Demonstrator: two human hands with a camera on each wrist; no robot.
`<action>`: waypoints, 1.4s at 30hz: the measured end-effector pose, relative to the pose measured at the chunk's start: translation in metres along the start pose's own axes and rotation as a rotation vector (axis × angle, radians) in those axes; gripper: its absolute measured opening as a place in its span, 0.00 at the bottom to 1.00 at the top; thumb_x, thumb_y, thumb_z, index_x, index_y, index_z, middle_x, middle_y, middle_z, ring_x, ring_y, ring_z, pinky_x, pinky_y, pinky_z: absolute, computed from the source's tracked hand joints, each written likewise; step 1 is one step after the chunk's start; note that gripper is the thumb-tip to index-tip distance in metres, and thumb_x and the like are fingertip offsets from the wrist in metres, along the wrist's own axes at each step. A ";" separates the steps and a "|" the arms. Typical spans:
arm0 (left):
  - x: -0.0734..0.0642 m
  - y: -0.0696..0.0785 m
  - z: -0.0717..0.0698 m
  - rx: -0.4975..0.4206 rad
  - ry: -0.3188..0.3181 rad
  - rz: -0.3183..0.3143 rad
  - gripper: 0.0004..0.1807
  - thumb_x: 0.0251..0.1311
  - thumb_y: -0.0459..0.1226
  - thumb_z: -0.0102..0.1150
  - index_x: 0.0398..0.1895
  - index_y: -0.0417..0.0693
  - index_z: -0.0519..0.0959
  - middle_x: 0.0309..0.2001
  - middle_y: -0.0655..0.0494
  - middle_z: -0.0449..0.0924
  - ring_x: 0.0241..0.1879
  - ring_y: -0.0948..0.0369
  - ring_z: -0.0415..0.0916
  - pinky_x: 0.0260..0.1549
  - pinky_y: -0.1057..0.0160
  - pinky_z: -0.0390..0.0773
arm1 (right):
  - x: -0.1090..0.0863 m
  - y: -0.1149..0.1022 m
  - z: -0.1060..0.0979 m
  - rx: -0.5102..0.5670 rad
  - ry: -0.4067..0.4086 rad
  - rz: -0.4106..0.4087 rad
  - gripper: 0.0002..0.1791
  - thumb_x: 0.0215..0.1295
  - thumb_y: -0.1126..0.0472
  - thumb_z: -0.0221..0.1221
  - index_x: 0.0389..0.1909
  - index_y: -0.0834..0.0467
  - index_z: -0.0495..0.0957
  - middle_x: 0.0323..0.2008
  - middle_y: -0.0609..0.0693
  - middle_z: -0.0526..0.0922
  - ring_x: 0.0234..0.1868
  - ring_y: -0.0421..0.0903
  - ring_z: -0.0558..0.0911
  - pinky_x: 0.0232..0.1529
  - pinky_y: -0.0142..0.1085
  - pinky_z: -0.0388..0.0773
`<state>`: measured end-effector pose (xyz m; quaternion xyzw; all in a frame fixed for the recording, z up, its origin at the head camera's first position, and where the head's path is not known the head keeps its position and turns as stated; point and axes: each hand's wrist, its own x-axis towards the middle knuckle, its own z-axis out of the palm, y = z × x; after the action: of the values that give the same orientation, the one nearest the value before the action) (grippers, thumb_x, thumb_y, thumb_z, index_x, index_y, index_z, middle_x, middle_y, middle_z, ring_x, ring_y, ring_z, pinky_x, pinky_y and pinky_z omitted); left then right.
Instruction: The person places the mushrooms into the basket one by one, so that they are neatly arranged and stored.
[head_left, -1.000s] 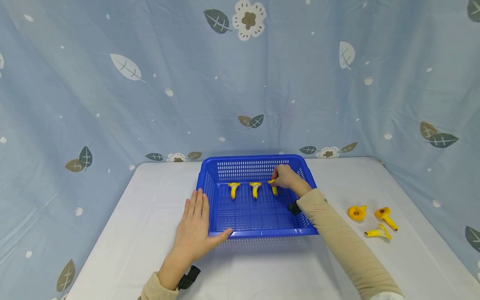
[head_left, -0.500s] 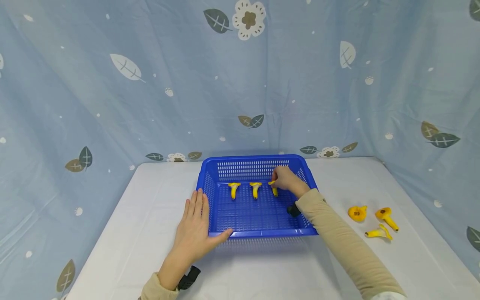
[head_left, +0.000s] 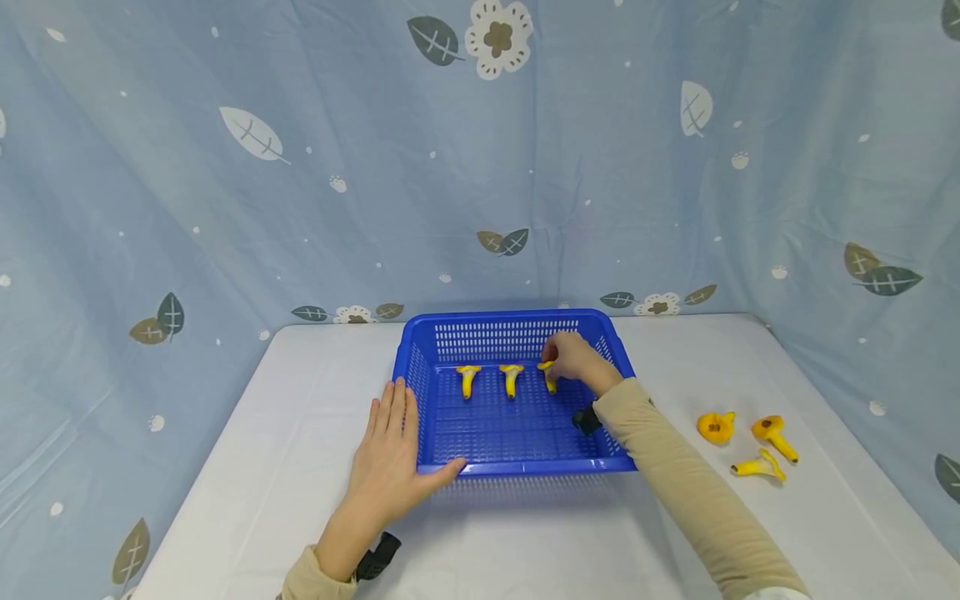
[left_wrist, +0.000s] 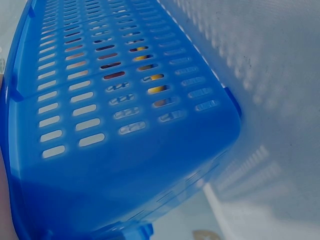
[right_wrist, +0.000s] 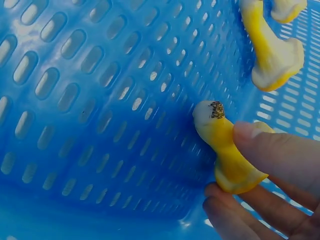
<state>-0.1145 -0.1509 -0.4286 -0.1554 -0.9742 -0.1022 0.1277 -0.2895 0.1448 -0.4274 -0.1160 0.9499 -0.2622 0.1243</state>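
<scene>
A blue plastic basket (head_left: 513, 465) with slotted walls stands on the table. Two yellow mushrooms, a left one (head_left: 468, 382) and a middle one (head_left: 512, 381), lie in a row on its floor, caps toward the back wall. At the row's right end my right hand (head_left: 576, 360) pinches a third yellow mushroom (right_wrist: 227, 150) between thumb and fingers; its dark-tipped stem shows in the right wrist view. My left hand (head_left: 386, 458) rests along the basket's front left corner, fingers straight and thumb spread over the front rim. The left wrist view shows the basket's slotted outer wall (left_wrist: 125, 165).
Right of the basket, three more yellow mushrooms lie on the white table (head_left: 300, 417): one cap-up (head_left: 716, 427), one with its stem slanting forward (head_left: 776, 437), one on its side (head_left: 759, 466). A blue patterned curtain (head_left: 360, 167) hangs behind.
The mushroom in my right hand has shifted very slightly to the right and forward. My left hand and the basket have not moved.
</scene>
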 end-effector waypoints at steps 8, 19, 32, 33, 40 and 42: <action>0.000 0.000 0.001 0.008 0.011 0.003 0.68 0.50 0.74 0.55 0.74 0.25 0.50 0.76 0.30 0.42 0.77 0.43 0.33 0.74 0.44 0.41 | -0.001 0.000 -0.001 0.014 -0.001 0.010 0.13 0.51 0.74 0.70 0.39 0.65 0.82 0.38 0.56 0.83 0.38 0.51 0.81 0.42 0.43 0.82; -0.001 -0.001 0.001 0.003 0.010 0.002 0.67 0.50 0.73 0.55 0.74 0.25 0.51 0.76 0.30 0.41 0.77 0.43 0.33 0.74 0.44 0.42 | -0.003 -0.002 -0.008 0.057 0.012 0.010 0.13 0.55 0.69 0.70 0.43 0.65 0.83 0.41 0.57 0.84 0.42 0.52 0.82 0.49 0.46 0.80; -0.001 -0.001 0.000 -0.002 0.016 0.010 0.67 0.50 0.73 0.54 0.74 0.24 0.51 0.76 0.29 0.42 0.77 0.43 0.33 0.74 0.44 0.41 | -0.007 0.000 -0.021 0.132 0.074 -0.078 0.17 0.55 0.65 0.71 0.45 0.66 0.82 0.44 0.59 0.84 0.47 0.56 0.81 0.49 0.49 0.80; -0.001 -0.001 0.000 -0.003 0.019 0.012 0.67 0.50 0.73 0.54 0.73 0.24 0.51 0.76 0.29 0.42 0.77 0.43 0.33 0.74 0.44 0.41 | -0.008 -0.002 -0.022 0.138 0.082 -0.082 0.18 0.55 0.65 0.71 0.46 0.67 0.82 0.44 0.59 0.84 0.47 0.56 0.81 0.49 0.49 0.80; -0.002 -0.001 0.001 -0.012 0.020 0.011 0.67 0.50 0.73 0.55 0.73 0.24 0.51 0.76 0.29 0.42 0.77 0.42 0.34 0.73 0.44 0.42 | -0.022 -0.008 -0.030 0.176 0.146 -0.109 0.19 0.58 0.63 0.70 0.49 0.66 0.82 0.47 0.61 0.83 0.49 0.57 0.81 0.50 0.50 0.80; -0.002 0.000 0.000 -0.013 0.016 0.010 0.67 0.50 0.73 0.55 0.73 0.24 0.51 0.76 0.29 0.42 0.77 0.42 0.33 0.74 0.44 0.41 | -0.027 -0.007 -0.033 0.189 0.180 -0.140 0.17 0.57 0.63 0.70 0.47 0.66 0.83 0.47 0.62 0.84 0.49 0.58 0.81 0.51 0.51 0.79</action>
<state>-0.1129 -0.1519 -0.4295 -0.1600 -0.9718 -0.1092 0.1348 -0.2729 0.1615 -0.3918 -0.1456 0.9179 -0.3680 0.0305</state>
